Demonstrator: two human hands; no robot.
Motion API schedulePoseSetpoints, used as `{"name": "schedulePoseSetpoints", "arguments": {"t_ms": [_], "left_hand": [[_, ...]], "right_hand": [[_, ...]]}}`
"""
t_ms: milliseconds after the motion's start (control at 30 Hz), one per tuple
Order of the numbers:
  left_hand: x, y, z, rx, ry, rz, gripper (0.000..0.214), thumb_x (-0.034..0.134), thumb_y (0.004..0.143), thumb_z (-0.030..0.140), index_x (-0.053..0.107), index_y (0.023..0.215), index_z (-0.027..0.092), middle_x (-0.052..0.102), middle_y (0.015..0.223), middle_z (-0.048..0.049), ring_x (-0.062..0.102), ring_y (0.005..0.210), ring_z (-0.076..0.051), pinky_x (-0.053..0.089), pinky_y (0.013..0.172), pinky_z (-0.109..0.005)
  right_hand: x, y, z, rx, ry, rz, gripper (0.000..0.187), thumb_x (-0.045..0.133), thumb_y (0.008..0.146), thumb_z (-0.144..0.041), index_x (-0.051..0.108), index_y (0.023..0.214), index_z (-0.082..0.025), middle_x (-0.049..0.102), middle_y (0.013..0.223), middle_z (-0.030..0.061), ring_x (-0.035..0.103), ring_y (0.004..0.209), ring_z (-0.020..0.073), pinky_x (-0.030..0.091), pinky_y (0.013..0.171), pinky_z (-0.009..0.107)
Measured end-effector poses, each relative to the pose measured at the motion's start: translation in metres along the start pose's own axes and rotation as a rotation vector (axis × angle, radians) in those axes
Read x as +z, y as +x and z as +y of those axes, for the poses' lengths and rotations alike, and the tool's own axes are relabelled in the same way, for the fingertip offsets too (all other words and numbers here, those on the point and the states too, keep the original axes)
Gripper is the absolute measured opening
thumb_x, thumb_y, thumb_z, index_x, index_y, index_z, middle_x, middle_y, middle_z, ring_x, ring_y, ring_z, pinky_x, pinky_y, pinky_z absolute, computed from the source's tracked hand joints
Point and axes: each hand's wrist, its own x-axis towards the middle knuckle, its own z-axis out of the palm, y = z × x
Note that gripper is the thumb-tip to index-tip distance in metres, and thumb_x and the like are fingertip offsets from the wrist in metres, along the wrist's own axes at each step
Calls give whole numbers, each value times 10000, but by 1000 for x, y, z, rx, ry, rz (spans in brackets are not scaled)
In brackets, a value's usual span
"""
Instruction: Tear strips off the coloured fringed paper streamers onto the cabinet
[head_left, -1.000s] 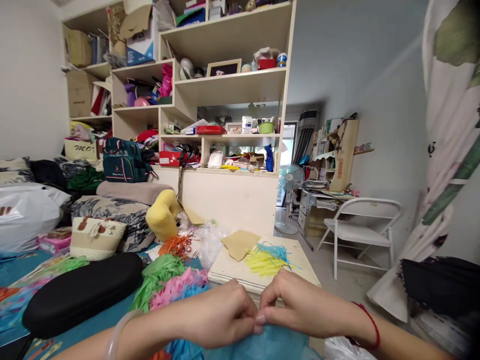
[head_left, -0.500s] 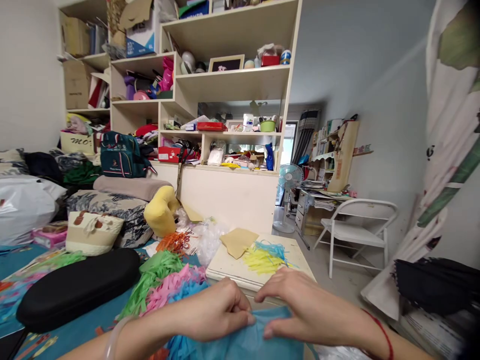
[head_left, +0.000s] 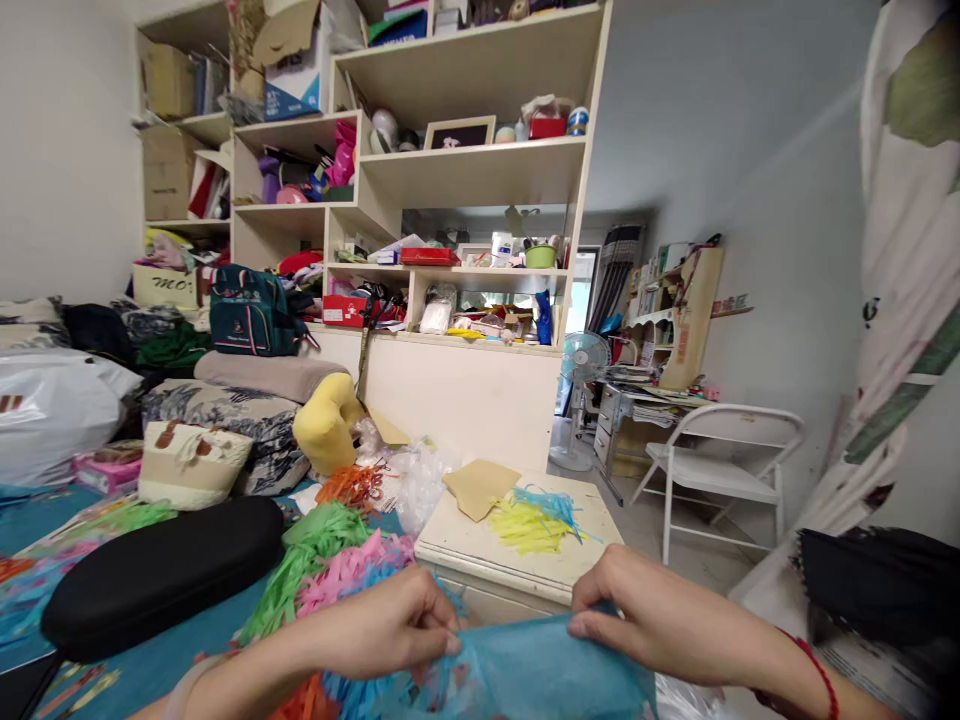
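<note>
Between my hands a thin, see-through blue sheet [head_left: 555,665] hangs with its upper edge drawn nearly straight. My left hand [head_left: 401,622] pinches its left corner, thumb against curled fingers. At the other end, my right hand [head_left: 619,605] grips the upper right edge between thumb and fingers. The lower part of the sheet runs out of view at the bottom. Blue shredded strips [head_left: 375,690] lie under and beside my left hand, next to pink strips [head_left: 352,570] and green strips [head_left: 315,550].
Beyond my hands stands a cream cabinet top [head_left: 450,545] with yellow strips [head_left: 529,528], light blue strips [head_left: 551,503] and a tan sheet [head_left: 480,488]. A black case [head_left: 165,575] lies on the bed at left. A white folding chair [head_left: 712,470] stands at right.
My hands have moved apart, the left one leftward and the right one rightward. My right hand, loosely spread before, has closed on the sheet, whose top edge is now stretched out.
</note>
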Motion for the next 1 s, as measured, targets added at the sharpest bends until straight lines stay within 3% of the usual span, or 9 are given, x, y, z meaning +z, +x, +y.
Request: {"name": "schedulePoseSetpoints", "arguments": {"t_ms": [67, 100, 167, 233, 400, 500, 633, 800, 1000], "left_hand": [[-5, -9, -3, -36, 188, 30, 105, 592, 783, 213, 674, 809, 155, 679, 778, -35, 595, 667, -173, 441, 604, -228], [-7, -12, 0, -57, 280, 58, 287, 649, 745, 228, 676, 1025, 169, 692, 1034, -93, 633, 888, -253, 476, 762, -293], [-7, -13, 10, -52, 340, 136, 710, 732, 700, 308, 475, 1354, 201, 462, 1423, -147, 464, 1246, -342, 375, 1013, -405], [0, -5, 23, 45, 252, 215, 796, 715, 737, 409, 369, 1425, 205, 345, 1505, -133, 357, 1340, -315, 297, 1087, -402], [26, 20, 21, 211, 186, 147, 184, 544, 875, 211, 712, 947, 194, 736, 962, -37, 661, 882, -197, 472, 820, -248], [23, 14, 8, 71, 271, 118, 160, 652, 755, 145, 717, 896, 184, 736, 923, -51, 657, 880, -237, 482, 791, -273], [14, 5, 18, 50, 115, 114, 874, 818, 573, 290, 463, 1368, 208, 538, 1366, -130, 511, 1190, -332, 386, 1002, -399], [31, 18, 33, -97, -251, 258, 294, 682, 730, 389, 694, 825, 111, 703, 848, -55, 629, 823, -235, 489, 702, -274], [31, 5, 39, -217, -262, 277, 268, 692, 709, 356, 629, 811, 117, 613, 787, -13, 570, 763, -173, 438, 615, -218]], "right_hand": [[-5, -2, -6, 35, -132, -2, 246, 560, 871, -252, 660, 662, -170, 651, 625, 10, 555, 594, 142, 319, 543, 232], [-7, -1, -10, 35, -198, 6, 221, 564, 866, -247, 660, 680, -173, 675, 669, 29, 584, 640, 168, 334, 568, 246], [-6, 3, -20, 2, -299, 5, 183, 572, 855, -226, 659, 703, -175, 698, 710, 54, 615, 695, 209, 364, 627, 279], [-4, 9, -28, -33, -355, -19, 168, 576, 851, -195, 655, 705, -173, 700, 690, 56, 619, 678, 217, 381, 688, 312], [-1, 4, -24, 20, -349, 56, 146, 590, 848, -188, 631, 708, -184, 679, 701, 49, 597, 741, 227, 365, 658, 297], [-2, -8, -11, 52, -253, 126, 144, 571, 856, -201, 609, 717, -193, 663, 759, 34, 580, 755, 200, 350, 639, 271], [-3, -9, -5, 97, -111, 82, 112, 583, 850, -257, 639, 768, -203, 653, 778, 28, 585, 740, 184, 346, 616, 253], [-9, -6, -14, 130, 130, 86, 60, 652, 789, -253, 684, 797, -203, 675, 833, 18, 601, 832, 188, 401, 701, 250], [12, -13, -9, 239, 506, 120, 375, 730, 676, -383, 699, 990, -178, 676, 975, 65, 616, 896, 242, 487, 778, 310]]}}
